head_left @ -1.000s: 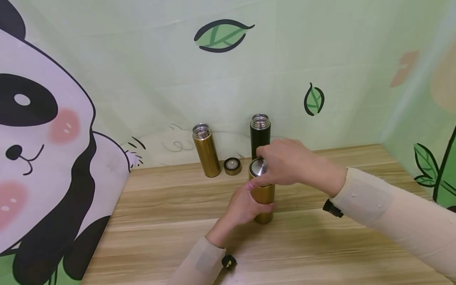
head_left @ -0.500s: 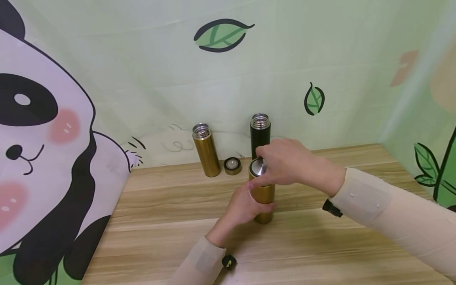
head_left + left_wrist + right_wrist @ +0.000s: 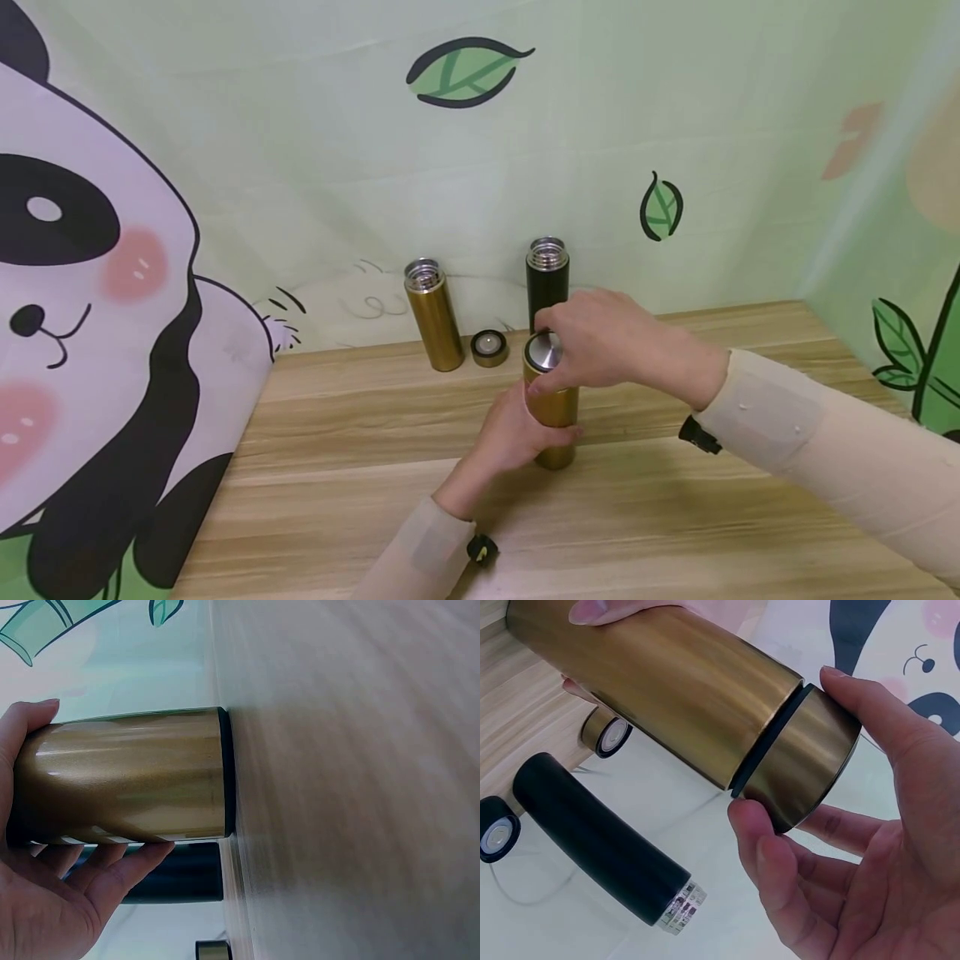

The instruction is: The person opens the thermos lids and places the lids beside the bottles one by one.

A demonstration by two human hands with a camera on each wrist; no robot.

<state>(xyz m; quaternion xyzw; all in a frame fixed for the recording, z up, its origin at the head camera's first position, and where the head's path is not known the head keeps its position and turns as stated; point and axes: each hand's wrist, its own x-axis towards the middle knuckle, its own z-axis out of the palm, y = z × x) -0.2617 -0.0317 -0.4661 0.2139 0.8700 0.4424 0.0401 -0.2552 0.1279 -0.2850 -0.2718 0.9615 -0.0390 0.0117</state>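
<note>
A gold thermos bottle (image 3: 557, 417) stands upright on the wooden table. My left hand (image 3: 508, 433) grips its body, with thumb and fingers on opposite sides, as the left wrist view shows. At the top, my right hand (image 3: 611, 337) pinches the gold lid (image 3: 802, 757) between thumb and fingers. A narrow black band shows between lid and body in the right wrist view. Just behind stands a black thermos bottle (image 3: 547, 279) with its threaded steel mouth uncovered. Its lower part is hidden in the head view by the gold bottle and right hand.
Another gold thermos bottle (image 3: 435, 321), uncapped, stands at the back left. Beside it a gold lid (image 3: 489, 347) lies with its inside up. A black lid (image 3: 496, 834) shows near the black bottle. A printed cloth backdrop (image 3: 337, 167) rises behind the table (image 3: 337, 475).
My right thumb has shifted slightly to the right along the near side of the lid. The left hand and the bottles stay in place.
</note>
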